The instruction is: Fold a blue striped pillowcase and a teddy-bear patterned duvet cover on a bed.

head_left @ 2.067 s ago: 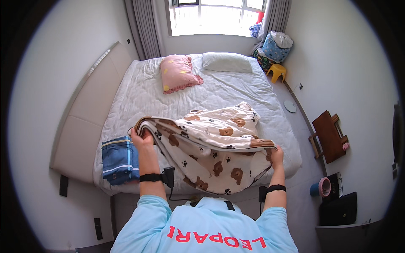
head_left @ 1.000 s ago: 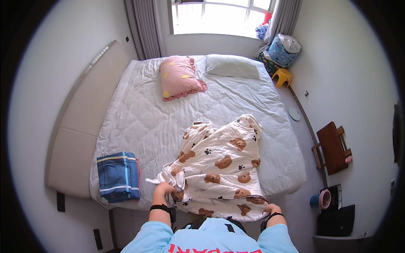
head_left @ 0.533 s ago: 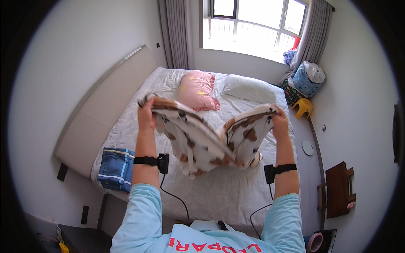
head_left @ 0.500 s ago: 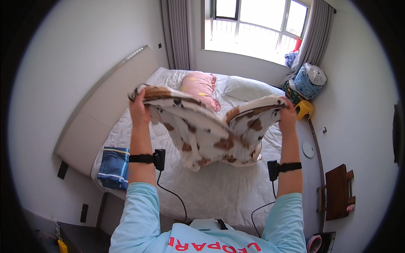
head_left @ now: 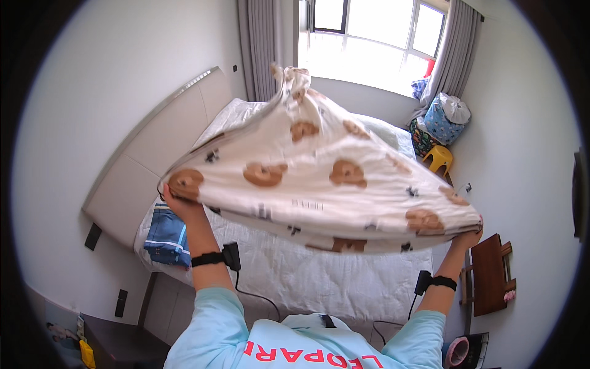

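Observation:
A cream blanket (head_left: 319, 172) with brown bear heads and small dark figures is stretched in the air above the bed (head_left: 295, 270). My left hand (head_left: 178, 203) is closed on its near left corner, and my right hand (head_left: 469, 235) grips the near right corner. Between them the near edge sags a little. The far end rises to a bunched peak in front of the window wall. Most of the bed's middle and the pink pillow's place are hidden behind the cloth. Each forearm wears a black strap with a small cabled box.
A folded blue plaid cloth (head_left: 167, 237) lies on the bed's left edge by the padded headboard (head_left: 141, 147). Right of the bed stand a yellow stool (head_left: 438, 158), a stuffed blue bag (head_left: 445, 120) and a brown folding table (head_left: 490, 273). A pale pillow (head_left: 384, 130) shows at the far side.
My hands have moved wide apart and down toward me. The blanket, bunched and drooping before, is now spread out, with its far part swung up and away.

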{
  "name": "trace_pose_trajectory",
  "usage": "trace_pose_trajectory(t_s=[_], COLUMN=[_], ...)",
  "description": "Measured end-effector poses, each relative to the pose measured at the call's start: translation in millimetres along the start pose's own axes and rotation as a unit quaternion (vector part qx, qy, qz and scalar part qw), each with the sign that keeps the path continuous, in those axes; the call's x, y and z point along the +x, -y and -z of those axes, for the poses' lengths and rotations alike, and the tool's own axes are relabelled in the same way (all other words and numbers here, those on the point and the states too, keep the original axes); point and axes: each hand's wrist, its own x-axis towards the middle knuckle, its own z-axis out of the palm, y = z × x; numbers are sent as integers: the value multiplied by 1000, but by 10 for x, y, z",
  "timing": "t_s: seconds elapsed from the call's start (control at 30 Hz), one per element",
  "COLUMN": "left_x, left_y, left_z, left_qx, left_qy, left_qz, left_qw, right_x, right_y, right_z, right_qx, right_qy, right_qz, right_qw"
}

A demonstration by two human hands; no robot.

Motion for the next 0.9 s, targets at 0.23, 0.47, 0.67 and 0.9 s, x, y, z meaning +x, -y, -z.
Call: trace_pose_trajectory(t_s=[0.23,0.47,0.67,0.9], left_x=[-968,-2104,-2252,-2838], left_y=[64,-539,-770,-89], left_z=[1754,3160,3048,2202], left_qx=[197,141,206,287], left_qy=[-249,-406,-340,-242], left_qz=[94,301,286,281], left_qw=[944,851,872,883], right_x=[-754,-1811,-2159,-1584], right_y=[-96,-490,-637,244], right_z=[1345,2660,2801,2648], right_qx=[-284,-423,-739,-810], right_qy=[-136,-269,276,257], right_qz=[-36,-220,-421,-136], right_qw=[948,837,448,510])
